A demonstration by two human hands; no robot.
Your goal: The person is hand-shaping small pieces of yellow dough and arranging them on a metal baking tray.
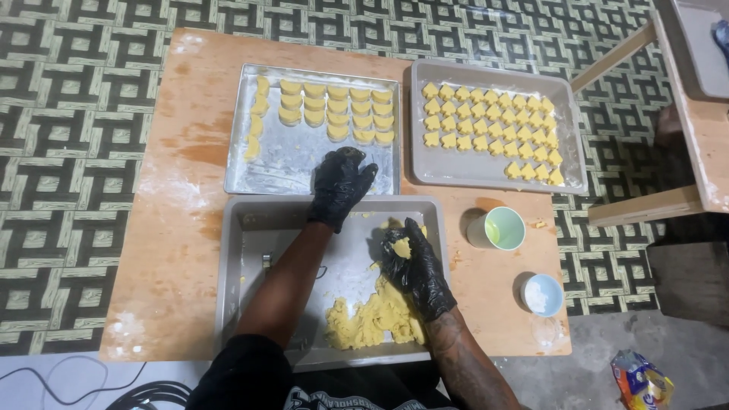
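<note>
Over the near grey tray (235, 228), the right hand (414, 266) is cupping a yellow dough lump (402, 247); the left hand (340, 182), nearer the metal baking sheet (250, 163) ahead, is resting fingers curled, holding nothing visible.

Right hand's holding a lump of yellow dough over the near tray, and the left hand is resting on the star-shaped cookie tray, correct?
Not quite. In the head view the left hand rests on the metal tray of crescent-shaped pieces, not the star tray. The right hand does hold dough.
</note>
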